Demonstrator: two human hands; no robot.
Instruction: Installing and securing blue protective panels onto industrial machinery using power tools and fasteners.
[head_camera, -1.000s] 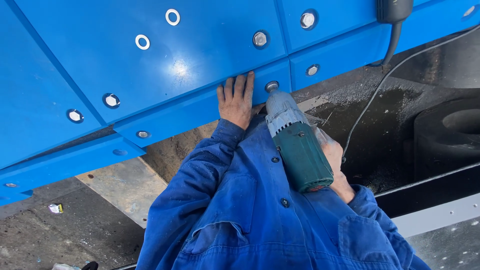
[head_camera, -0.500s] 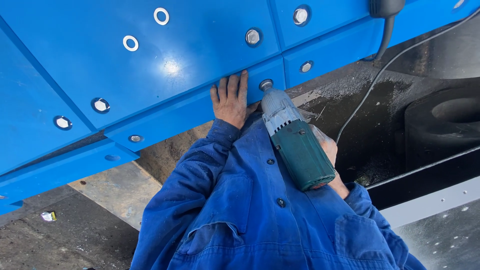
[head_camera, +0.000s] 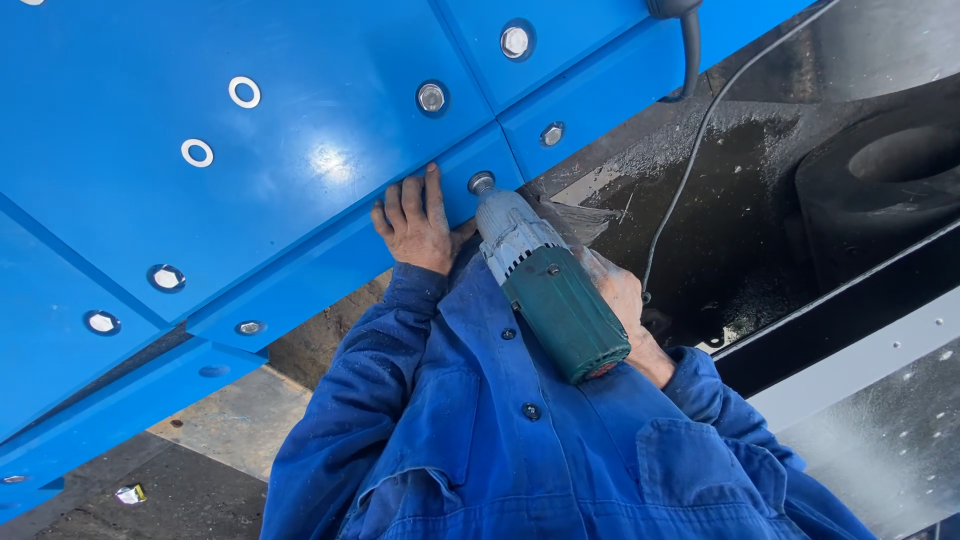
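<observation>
Landmark: a large blue steel panel (head_camera: 300, 120) fills the upper left, dotted with bolts and bare washered holes.
Left hand (head_camera: 415, 225): flat and open against the panel's lower flange, fingers spread, gripping nothing, just left of the bolt being worked.
Right hand (head_camera: 625, 300): closed around the handle of a green and grey impact wrench (head_camera: 550, 290), below the panel's edge; the fingers are mostly hidden behind the tool.
Bolt (head_camera: 481, 182): on the panel's flange, with the wrench's nose meeting it.
Doing it well: I judge the tool should stay square on the bolt head, with the flat hand bracing.
Cable (head_camera: 690, 170): trails from the panel's right edge down over dark wet ground; worth keeping free of the elbow.
Open room: space lies right of the panel; a black tyre (head_camera: 880, 180) bounds it.
</observation>
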